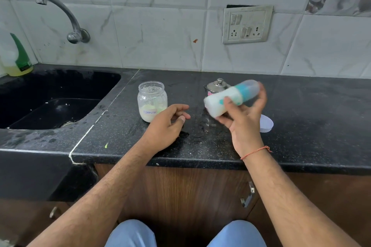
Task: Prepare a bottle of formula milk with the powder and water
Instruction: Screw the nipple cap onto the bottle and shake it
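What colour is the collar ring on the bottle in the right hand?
Teal blue, seen in the head view on the baby bottle, blurred by motion, held in the right hand.

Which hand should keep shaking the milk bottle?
The right hand: it already grips the capped bottle, tilted above the counter. The left hand rests empty beside the formula jar.

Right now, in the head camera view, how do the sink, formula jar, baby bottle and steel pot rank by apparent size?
1. Sink, clearly largest.
2. Baby bottle, held tilted in the right hand, and formula jar: look alike, so unranked.
3. Steel pot, smallest, though partly hidden behind the bottle.
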